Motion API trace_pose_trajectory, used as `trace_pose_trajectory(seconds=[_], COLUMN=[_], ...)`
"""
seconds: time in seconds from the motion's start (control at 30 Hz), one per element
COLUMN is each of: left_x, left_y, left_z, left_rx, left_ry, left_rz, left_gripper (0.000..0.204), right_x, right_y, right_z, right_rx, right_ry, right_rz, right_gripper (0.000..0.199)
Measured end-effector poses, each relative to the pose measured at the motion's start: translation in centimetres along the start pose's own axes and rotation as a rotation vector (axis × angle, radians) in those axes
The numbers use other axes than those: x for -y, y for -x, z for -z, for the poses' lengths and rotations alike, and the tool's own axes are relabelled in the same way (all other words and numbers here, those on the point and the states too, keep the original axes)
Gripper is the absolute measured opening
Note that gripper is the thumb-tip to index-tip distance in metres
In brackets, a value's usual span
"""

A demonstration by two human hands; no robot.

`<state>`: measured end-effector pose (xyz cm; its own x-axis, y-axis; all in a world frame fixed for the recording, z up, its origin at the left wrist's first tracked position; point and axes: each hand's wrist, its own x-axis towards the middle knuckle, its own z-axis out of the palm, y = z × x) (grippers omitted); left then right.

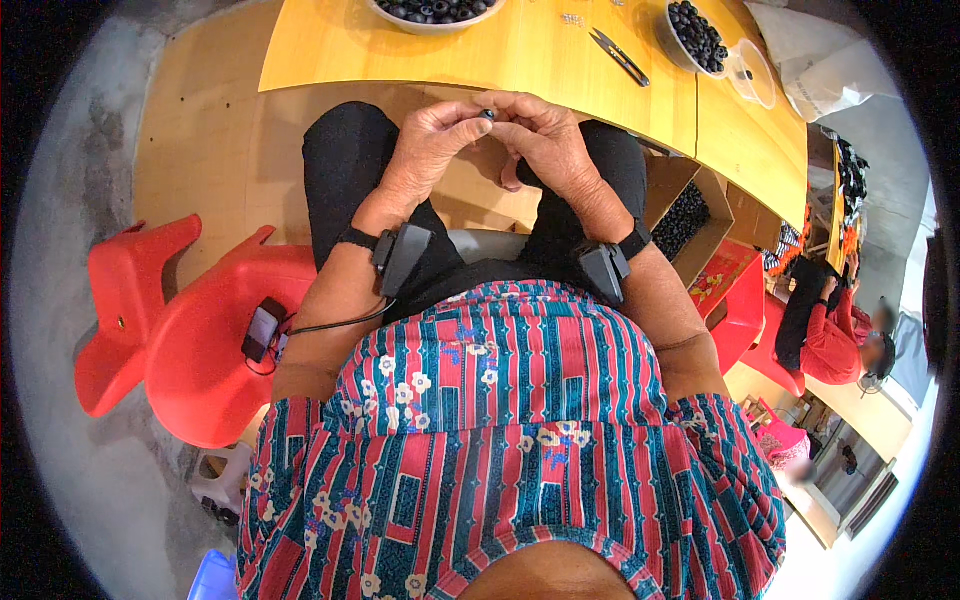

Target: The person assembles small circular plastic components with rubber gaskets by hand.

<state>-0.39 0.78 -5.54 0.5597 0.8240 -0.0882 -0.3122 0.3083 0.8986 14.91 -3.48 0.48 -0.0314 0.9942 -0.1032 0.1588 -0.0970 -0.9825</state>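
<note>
My left hand (432, 140) and right hand (540, 135) met above my lap, just below the near edge of the yellow table (520, 60). A small dark bead (488, 114) sat between them, pinched by the left thumb and forefinger, with the right fingertips closed against it from the other side. The remaining fingers of both hands were curled inward. A black band with a small device was strapped to each wrist. On the table lay a bowl of dark beads (436, 12), scissors (620, 56) and a second bowl of beads (696, 38). A red plastic chair (215, 340) stood at my left.
</note>
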Motion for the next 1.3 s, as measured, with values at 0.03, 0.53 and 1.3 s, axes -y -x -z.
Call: trace_pose_trajectory(seconds=[0.03, 0.53, 1.3], left_x=[-0.1, -0.6, -1.9], left_y=[-0.1, 1.1, 1.2], left_z=[0.0, 1.1, -0.5], left_rx=[0.028, 0.222, 0.079], left_ry=[0.084, 0.445, 0.432], left_rz=[0.052, 0.218, 0.179], left_gripper=[0.027, 0.027, 0.019], right_x=[0.0, 3.4, 5.1], right_y=[-0.1, -0.2, -10.0], right_z=[0.1, 0.3, 2.8], right_rx=[0.019, 0.215, -0.387], right_ry=[-0.001, 0.203, 0.794], right_rz=[0.050, -0.031, 0.398], right_gripper=[0.022, 0.011, 0.011])
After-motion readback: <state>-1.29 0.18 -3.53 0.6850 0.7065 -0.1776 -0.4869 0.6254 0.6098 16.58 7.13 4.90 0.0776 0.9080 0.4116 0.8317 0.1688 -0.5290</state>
